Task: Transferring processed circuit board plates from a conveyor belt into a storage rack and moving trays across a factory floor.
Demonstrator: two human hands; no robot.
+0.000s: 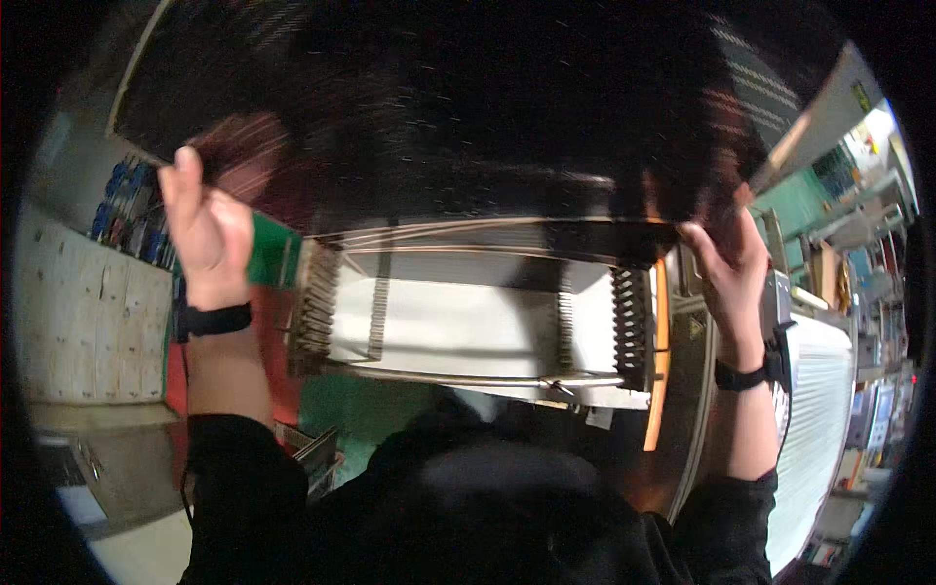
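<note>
Pale cabinets (97, 302) lined the room's left side, and green flooring (351, 414) showed below. Item: one large dark panel (468, 117), glossy, which we held across the upper view. Item: one rack (634, 331), toothed along both side walls, lying partly under the panel's near edge. Our left hand (210, 229) gripped the panel's left end, thumb upright; our right hand (731, 268) gripped its right end, thumb set apart from the fingers. We could not tell how the blurred remaining fingers lay.
</note>
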